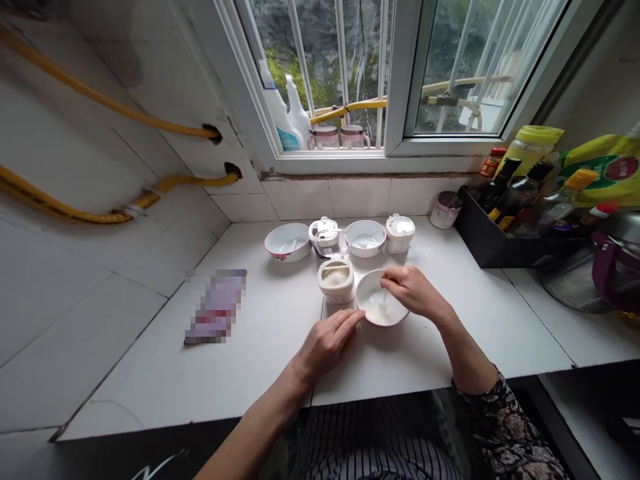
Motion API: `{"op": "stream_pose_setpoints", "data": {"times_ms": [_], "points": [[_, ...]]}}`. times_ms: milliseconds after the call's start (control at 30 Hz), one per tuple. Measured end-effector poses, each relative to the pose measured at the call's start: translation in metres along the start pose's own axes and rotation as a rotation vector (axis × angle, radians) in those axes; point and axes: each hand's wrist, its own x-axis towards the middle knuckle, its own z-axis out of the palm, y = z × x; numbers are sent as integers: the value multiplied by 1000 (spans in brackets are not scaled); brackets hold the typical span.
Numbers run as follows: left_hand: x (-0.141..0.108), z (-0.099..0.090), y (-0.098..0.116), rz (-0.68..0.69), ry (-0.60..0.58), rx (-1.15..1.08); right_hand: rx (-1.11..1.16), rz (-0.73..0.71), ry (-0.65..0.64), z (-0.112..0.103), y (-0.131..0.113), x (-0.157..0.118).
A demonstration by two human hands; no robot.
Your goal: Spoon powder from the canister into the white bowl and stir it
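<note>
A white bowl [369, 319] with a pink rim stands on the counter, with white, milky contents inside. My right hand [407, 288] is closed in a pinch over it, on the handle of a small pale spoon [385, 298] whose lower end dips into the contents. My left hand [330, 340] lies beside the bowl with its fingers stretched out, the fingertips touching the rim; its thumb is hidden. Just behind the left fingers stands an open square white container [336, 295] holding pale powder.
Behind are two more bowls, a left one [287, 243] and a middle one [365, 239], and two lidded jars [325, 232] [400, 235]. A blurred purple packet [217, 308] lies left. A black box [493, 235] of bottles and a steel pot [575, 283] stand right.
</note>
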Motion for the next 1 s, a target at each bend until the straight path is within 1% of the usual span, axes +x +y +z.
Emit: {"op": "stream_pose_setpoints", "data": {"times_ms": [167, 367, 500, 600, 733, 900, 1000], "points": [[1, -1, 1, 6, 2, 11, 160, 42, 122, -1, 10, 4], [0, -1, 1, 5, 6, 15, 318, 10, 141, 6, 15, 5], [-1, 0, 0, 2, -4, -2, 372, 13, 103, 10, 14, 5], [-2, 1, 0, 2, -8, -8, 385, 11, 80, 9, 13, 5], [-2, 1, 0, -2, -12, -7, 317, 2, 94, 8, 9, 5], [-1, 0, 1, 1, -11, 6, 247, -17, 67, 13, 3, 4], [0, -1, 1, 0, -5, 15, 266, -3, 40, 16, 0, 3]]}}
